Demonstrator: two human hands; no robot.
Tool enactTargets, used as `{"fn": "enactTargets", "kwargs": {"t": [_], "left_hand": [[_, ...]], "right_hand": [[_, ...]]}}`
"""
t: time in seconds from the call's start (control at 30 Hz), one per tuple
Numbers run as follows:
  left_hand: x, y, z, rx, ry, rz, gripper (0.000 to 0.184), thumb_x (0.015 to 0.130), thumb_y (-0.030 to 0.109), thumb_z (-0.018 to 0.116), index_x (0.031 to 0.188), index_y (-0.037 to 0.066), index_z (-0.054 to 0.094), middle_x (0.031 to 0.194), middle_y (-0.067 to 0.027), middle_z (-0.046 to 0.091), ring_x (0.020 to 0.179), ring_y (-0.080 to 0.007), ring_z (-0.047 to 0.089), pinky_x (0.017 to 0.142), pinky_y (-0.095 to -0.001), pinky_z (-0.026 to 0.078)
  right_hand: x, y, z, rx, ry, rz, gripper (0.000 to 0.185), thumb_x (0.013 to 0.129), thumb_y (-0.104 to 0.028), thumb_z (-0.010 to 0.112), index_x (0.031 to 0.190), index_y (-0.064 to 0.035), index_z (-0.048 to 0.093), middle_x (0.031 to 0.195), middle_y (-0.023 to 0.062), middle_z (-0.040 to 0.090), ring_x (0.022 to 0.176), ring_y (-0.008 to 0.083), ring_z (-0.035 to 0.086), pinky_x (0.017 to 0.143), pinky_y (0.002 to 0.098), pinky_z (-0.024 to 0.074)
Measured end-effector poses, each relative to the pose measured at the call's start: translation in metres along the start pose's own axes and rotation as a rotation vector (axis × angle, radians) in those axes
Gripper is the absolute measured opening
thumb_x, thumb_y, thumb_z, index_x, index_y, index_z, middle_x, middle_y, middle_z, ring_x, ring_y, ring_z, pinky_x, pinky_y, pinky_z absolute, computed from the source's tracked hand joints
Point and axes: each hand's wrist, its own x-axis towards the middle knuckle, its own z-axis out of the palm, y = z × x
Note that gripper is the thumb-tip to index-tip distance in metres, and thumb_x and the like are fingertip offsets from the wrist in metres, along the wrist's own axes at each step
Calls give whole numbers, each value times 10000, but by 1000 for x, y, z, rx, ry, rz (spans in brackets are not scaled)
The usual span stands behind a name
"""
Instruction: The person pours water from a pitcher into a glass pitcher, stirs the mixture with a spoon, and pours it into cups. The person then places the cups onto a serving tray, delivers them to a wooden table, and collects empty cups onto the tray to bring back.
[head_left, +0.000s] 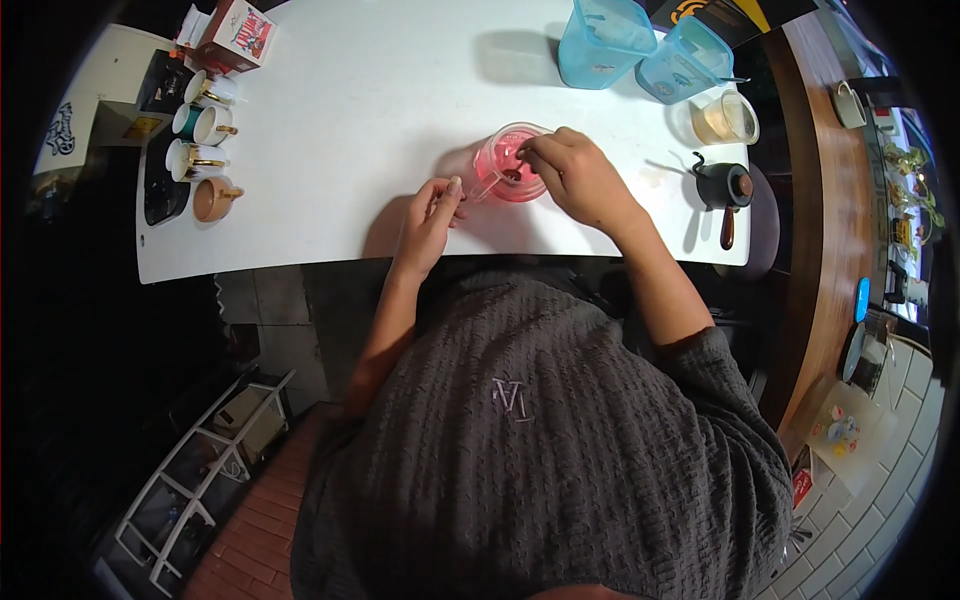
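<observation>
A clear glass mug [482, 160] with pink-red liquid [510, 148] in it stands on the white table near its front edge. Its clear handle points toward the lower left. Beside that handle is my left hand [432, 218], thumb and fingers curled in at it; their exact contact is hard to make out. My right hand [572, 175] is over the mug's right rim, fingers pinched on a thin spoon [513, 175] that dips into the liquid. Most of the spoon is hidden by my fingers.
Several cups [212, 127] line the table's left edge, below a red-and-white box [240, 35]. Two blue containers [605, 50] stand at the back right. A lidded tub [725, 118] and a black pot with a wooden handle [722, 185] are at the right edge.
</observation>
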Motion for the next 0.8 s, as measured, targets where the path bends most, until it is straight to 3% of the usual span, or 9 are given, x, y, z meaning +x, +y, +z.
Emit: {"fn": "enactTargets", "kwargs": {"t": [0.17, 0.3, 0.4, 0.5, 0.6, 0.7, 0.8], "left_hand": [[-1, 3, 0, 7, -18, -14, 348, 997, 382, 475, 943, 56, 585, 886, -29, 609, 752, -80, 557, 669, -219, 412], [-1, 1, -2, -44, -27, -18, 309, 977, 363, 538, 956, 58, 586, 870, -3, 584, 735, -84, 553, 643, -230, 417], [-2, 4, -3, 20, -27, -14, 343, 999, 370, 473, 949, 50, 585, 893, -31, 611, 764, -85, 565, 669, -221, 415], [0, 3, -5, 1, -32, -28, 304, 979, 349, 534, 966, 50, 586, 890, -12, 595, 759, -97, 573, 656, -243, 426], [3, 4, -6, -5, -49, -37, 295, 976, 339, 539, 979, 47, 584, 907, -19, 603, 773, -104, 580, 670, -246, 434], [8, -1, -4, 11, -75, 11, 294, 975, 332, 541, 994, 41, 579, 910, -29, 608, 771, -105, 579, 678, -252, 441], [11, -3, 2, 35, -107, 1, 275, 972, 309, 553, 1005, 37, 572, 901, -31, 607, 765, -96, 569, 676, -246, 443]], "right_hand": [[7, 4, -4, -217, 30, 5, 125, 843, -83, 584, 937, -15, 631, 802, 141, 627, 785, 326, 584, 718, 419, 482], [6, 1, 5, -148, 86, 9, 122, 837, -76, 592, 936, -17, 632, 807, 143, 625, 790, 324, 588, 724, 417, 483], [2, -5, 8, -26, 44, 3, 135, 833, -62, 591, 953, -20, 637, 821, 144, 627, 797, 322, 593, 729, 410, 486], [-2, -11, -1, -71, 44, -25, 92, 801, -84, 606, 874, -43, 643, 787, 125, 633, 742, 309, 589, 702, 395, 486], [-11, -23, -17, -112, 220, -69, 115, 771, -48, 635, 885, -42, 652, 779, 108, 632, 711, 277, 581, 663, 371, 467], [-32, -31, -16, -111, 535, -74, 210, 732, -23, 692, 940, -27, 662, 787, 64, 631, 668, 216, 550, 612, 324, 418], [-49, -28, -5, -165, 410, -161, 212, 734, -16, 694, 943, -23, 662, 797, 69, 635, 665, 215, 548, 605, 327, 416]]}}
